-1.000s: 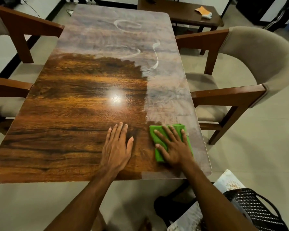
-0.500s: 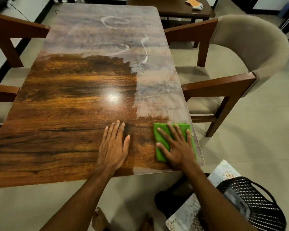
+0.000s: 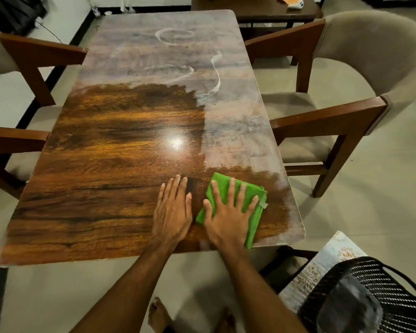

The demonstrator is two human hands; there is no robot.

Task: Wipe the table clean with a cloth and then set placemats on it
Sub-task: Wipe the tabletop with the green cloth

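Observation:
A long wooden table [image 3: 101, 169] fills the view. Its near and left part shines dark brown, while a whitish dusty film with curled streaks [image 3: 214, 75] covers the far end and the right strip. My right hand [image 3: 228, 212] lies flat with spread fingers on a folded green cloth [image 3: 255, 212] near the table's front right corner. My left hand [image 3: 172, 210] rests palm down on the bare wood just left of the cloth, fingers together. A pale patterned placemat [image 3: 327, 265] lies off the table at the lower right.
Wooden chairs with beige seats stand on both sides: one on the right [image 3: 341, 92], two on the left [image 3: 34, 58]. A black woven basket [image 3: 380, 296] sits at the lower right over the placemat. A dark side table [image 3: 257, 8] stands beyond the far end.
My right hand and the cloth have slid left, closer to my left hand. The dusty film near the front right corner has shrunk. My left hand stays planted.

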